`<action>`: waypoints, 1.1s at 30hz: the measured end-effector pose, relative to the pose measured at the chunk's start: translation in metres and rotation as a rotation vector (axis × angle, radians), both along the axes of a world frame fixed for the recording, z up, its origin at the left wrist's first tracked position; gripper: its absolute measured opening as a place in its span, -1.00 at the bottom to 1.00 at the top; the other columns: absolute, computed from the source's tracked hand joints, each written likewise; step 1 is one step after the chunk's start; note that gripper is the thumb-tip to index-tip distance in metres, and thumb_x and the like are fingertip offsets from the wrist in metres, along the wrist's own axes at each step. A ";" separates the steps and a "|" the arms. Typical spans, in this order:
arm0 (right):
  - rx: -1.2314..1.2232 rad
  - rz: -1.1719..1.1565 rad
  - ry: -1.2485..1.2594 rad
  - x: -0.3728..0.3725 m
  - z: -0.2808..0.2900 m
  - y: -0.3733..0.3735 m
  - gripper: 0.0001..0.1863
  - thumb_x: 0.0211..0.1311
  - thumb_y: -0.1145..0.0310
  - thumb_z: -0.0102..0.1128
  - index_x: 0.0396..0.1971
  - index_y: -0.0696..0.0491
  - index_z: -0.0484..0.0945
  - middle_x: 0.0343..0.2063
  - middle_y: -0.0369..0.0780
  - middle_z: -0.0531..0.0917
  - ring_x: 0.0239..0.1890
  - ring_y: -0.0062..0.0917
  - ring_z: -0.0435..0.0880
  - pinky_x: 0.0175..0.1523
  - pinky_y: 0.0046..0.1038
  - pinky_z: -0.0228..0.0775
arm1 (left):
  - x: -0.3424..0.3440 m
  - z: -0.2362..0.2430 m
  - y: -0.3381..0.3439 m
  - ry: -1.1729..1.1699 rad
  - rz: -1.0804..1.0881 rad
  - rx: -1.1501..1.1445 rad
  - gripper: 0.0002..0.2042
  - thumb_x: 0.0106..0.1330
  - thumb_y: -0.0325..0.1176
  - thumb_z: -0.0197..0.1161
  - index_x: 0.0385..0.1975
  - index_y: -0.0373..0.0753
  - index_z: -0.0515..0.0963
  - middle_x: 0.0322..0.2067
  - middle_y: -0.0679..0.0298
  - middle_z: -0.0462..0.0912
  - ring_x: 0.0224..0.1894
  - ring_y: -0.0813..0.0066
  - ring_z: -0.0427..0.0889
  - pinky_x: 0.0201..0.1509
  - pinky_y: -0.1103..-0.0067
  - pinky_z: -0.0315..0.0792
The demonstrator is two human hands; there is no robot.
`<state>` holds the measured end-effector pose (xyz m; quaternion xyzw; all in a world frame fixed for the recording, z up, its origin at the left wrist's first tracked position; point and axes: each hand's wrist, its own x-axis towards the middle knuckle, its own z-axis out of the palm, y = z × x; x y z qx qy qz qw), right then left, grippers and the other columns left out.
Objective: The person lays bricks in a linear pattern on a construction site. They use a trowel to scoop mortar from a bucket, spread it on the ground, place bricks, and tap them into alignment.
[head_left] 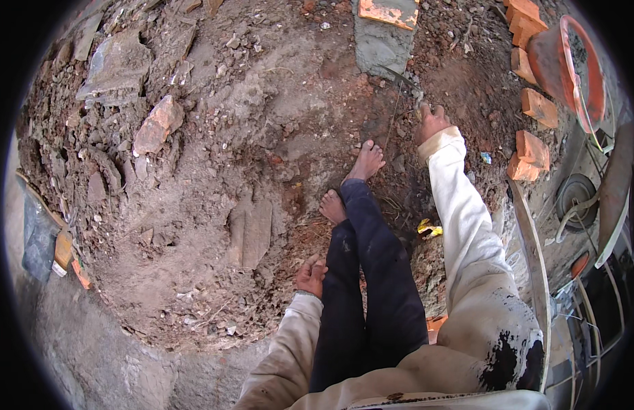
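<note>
My right hand (433,124) is closed around the handle of a trowel (401,76). The trowel's thin blade points up and left, over the lower end of a strip of wet grey mortar (384,49). On the far part of that mortar lies an orange brick (389,11), smeared with grey and cut off by the picture's top edge. My left hand (311,276) hangs beside my left leg, low over the soil, its fingers loosely curled with nothing seen in them.
My bare feet (365,162) stand on rough, crumbly soil. Several orange bricks (540,108) line the right side, near a tilted orange tub (567,72). A curved plank (530,249) runs along my right. Broken slabs (158,125) and a flat board piece (251,234) lie to the left.
</note>
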<state>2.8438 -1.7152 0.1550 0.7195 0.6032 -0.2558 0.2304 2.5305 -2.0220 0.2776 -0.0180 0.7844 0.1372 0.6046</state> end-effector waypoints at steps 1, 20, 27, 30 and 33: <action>0.023 0.094 -0.022 0.002 -0.005 0.003 -0.44 -0.06 0.34 0.18 0.04 -0.03 0.29 -0.10 0.00 0.41 -0.10 -0.07 0.51 -0.03 -0.19 0.40 | -0.001 -0.002 -0.002 0.000 -0.012 0.011 -0.64 0.28 -0.28 0.09 0.03 -0.28 0.35 -0.25 0.25 0.57 -0.35 0.58 0.55 -0.29 0.68 0.45; -0.152 0.428 0.030 -0.023 -0.023 -0.043 -0.52 0.00 0.40 0.03 0.01 0.12 0.30 -0.12 -0.04 0.41 -0.11 -0.13 0.51 -0.09 -0.19 0.41 | -0.045 -0.009 -0.041 -0.024 0.073 0.098 -0.67 0.26 -0.29 0.11 -0.02 -0.29 0.39 -0.25 0.23 0.59 -0.36 0.60 0.56 -0.29 0.66 0.47; -0.049 0.324 -0.035 -0.050 -0.018 -0.004 -0.47 -0.06 0.38 0.06 0.00 0.18 0.27 -0.13 0.01 0.43 -0.09 -0.14 0.51 -0.03 -0.28 0.39 | -0.038 -0.005 -0.045 -0.022 -0.024 -0.017 -0.65 0.24 -0.36 0.13 -0.01 -0.35 0.38 -0.24 0.26 0.56 -0.33 0.60 0.53 -0.26 0.69 0.42; -0.223 0.374 0.008 -0.037 -0.078 -0.050 -0.53 0.08 0.26 -0.03 0.02 0.08 0.30 -0.21 -0.05 0.49 -0.14 -0.16 0.55 -0.05 -0.25 0.40 | -0.040 -0.013 -0.046 -0.096 0.030 0.082 -0.63 0.26 -0.30 0.12 0.03 -0.30 0.35 -0.23 0.21 0.58 -0.35 0.56 0.56 -0.27 0.63 0.49; -0.435 -0.025 0.006 -0.049 -0.044 -0.101 -0.54 0.12 0.13 -0.04 0.02 0.00 0.33 -0.14 -0.07 0.48 -0.17 -0.15 0.57 -0.06 -0.18 0.39 | -0.057 -0.008 -0.055 -0.035 -0.010 0.070 -0.63 0.26 -0.31 0.11 0.03 -0.30 0.34 -0.24 0.22 0.59 -0.35 0.56 0.57 -0.27 0.63 0.49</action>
